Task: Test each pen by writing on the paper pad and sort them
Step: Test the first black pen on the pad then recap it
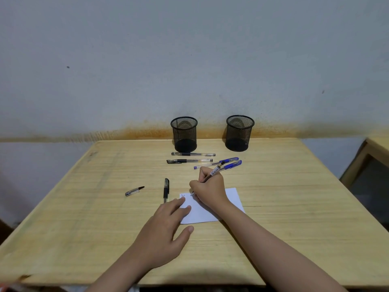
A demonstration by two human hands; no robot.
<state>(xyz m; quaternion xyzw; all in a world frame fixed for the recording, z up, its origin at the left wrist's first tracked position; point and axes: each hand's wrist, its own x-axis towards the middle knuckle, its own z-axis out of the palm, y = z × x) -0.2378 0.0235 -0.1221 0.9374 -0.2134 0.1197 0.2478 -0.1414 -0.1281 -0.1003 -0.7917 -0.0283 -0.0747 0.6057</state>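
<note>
Right hand [207, 187] grips a clear-barrelled pen [212, 173], tip on the white paper pad [232, 199] that the flat, unclenched left hand [162, 230] pins; spare pens and two black mesh cups [184, 133] lie beyond.

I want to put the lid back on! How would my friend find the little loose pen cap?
Start at the wooden table and find the white paper pad under the hands. Look left, past the black pen beside the pad. The pen cap lies alone there, a short clear stub with a black clip, far shorter than any pen.
</note>
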